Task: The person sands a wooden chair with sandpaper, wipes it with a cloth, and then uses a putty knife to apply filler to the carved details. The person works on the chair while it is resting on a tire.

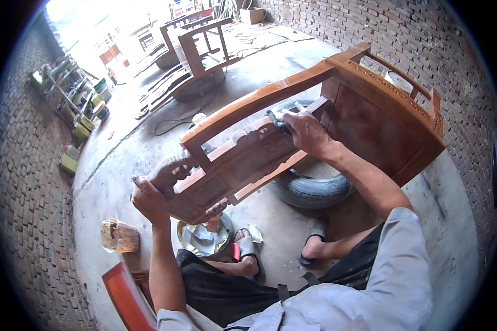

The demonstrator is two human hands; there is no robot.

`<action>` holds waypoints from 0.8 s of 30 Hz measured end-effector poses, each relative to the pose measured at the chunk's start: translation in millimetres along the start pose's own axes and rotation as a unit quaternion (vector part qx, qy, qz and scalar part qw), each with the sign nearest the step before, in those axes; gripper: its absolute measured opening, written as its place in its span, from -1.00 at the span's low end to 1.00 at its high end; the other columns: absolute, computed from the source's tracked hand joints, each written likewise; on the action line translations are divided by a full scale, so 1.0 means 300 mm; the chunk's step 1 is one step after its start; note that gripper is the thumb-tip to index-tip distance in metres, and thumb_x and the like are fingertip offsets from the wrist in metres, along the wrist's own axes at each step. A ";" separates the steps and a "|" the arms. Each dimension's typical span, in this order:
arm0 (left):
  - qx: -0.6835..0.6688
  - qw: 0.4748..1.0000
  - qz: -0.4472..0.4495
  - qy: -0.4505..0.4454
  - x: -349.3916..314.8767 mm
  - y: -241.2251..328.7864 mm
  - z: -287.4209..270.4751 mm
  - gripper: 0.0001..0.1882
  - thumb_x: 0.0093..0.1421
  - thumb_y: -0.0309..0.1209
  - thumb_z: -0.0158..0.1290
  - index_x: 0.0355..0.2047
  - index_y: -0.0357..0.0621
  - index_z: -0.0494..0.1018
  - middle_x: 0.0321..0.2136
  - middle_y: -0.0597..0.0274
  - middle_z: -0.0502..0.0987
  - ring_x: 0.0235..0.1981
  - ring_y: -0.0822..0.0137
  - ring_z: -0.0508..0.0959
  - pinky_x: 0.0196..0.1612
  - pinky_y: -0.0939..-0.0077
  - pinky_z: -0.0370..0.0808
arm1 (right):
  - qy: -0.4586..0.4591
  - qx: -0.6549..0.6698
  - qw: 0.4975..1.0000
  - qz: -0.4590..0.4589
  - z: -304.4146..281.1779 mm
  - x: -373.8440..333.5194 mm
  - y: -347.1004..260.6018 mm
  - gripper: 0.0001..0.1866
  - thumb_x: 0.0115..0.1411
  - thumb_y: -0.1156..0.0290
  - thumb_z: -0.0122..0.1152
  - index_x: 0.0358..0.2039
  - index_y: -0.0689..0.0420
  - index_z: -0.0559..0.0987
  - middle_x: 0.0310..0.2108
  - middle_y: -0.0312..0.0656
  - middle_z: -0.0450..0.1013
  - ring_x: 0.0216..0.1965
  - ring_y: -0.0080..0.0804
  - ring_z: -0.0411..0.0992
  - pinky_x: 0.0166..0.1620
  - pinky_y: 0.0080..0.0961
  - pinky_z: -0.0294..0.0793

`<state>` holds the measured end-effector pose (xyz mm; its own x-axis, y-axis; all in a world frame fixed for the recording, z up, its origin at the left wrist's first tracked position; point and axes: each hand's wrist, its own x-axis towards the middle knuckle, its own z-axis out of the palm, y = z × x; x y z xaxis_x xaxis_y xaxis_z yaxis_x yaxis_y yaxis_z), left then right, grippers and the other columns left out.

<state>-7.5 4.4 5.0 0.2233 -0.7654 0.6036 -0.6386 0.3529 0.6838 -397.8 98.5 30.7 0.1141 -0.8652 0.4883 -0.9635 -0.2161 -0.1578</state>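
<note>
A brown wooden chair (268, 95) with carved trim lies tipped over in front of me, its seat panel facing me at the right. My left hand (150, 201) is closed round the carved end (168, 174) of its back. Further right, my right hand (309, 132) reaches in between the rails, pressing a crumpled grey pad (281, 120) to a pale wooden edge. Whether that pad is cloth or an abrasive I cannot tell. Below the chair lies a black tyre (309, 192), partly hidden by it.
By my feet stands a round tub (226, 243) with pale pieces inside; left of it is a stained bucket (119, 236). A reddish wooden piece (124, 298) lies at lower left. Other chair frames (201, 52) stand further off. A cluttered rack (69, 91) lines the left brick wall.
</note>
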 end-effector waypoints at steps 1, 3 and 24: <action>0.006 1.000 0.001 0.006 -0.001 -0.005 0.003 -0.42 0.43 -0.18 -0.34 -0.59 -0.40 0.34 -0.70 -0.18 0.36 -0.63 -0.16 0.31 -0.44 -0.01 0.26 | -0.010 0.015 0.999 0.037 0.002 0.004 -0.006 -0.61 0.10 0.61 -0.01 -0.02 0.13 0.46 -0.36 0.11 0.53 -0.24 0.06 0.53 0.01 -0.12 0.46; 0.016 1.000 0.008 0.018 0.003 -0.005 -0.001 -0.43 0.42 -0.18 -0.34 -0.57 -0.41 0.35 -0.70 -0.20 0.37 -0.62 -0.19 0.32 -0.44 -0.02 0.26 | -0.013 0.055 0.993 0.108 0.014 0.029 -0.088 -0.62 0.07 0.63 0.01 -0.05 0.20 0.48 -0.33 0.15 0.52 -0.19 0.14 0.49 -0.01 -0.08 0.43; 0.030 0.999 -0.022 -0.006 0.003 -0.005 -0.011 -0.34 0.42 -0.11 -0.36 -0.54 -0.52 0.38 -0.65 -0.25 0.44 -0.59 -0.10 0.34 -0.42 -0.02 0.28 | 0.149 -0.007 0.985 0.091 -0.146 -0.117 0.070 -0.63 0.14 0.52 -0.05 -0.05 0.09 0.57 -0.07 0.13 0.50 -0.06 -0.03 0.48 0.04 -0.07 0.40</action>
<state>-4.0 5.1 5.9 0.2434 -0.7862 0.5681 -0.6718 0.2858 0.6833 -432.7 144.1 47.9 -0.1347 -0.7177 0.6832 -0.9649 -0.0620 -0.2553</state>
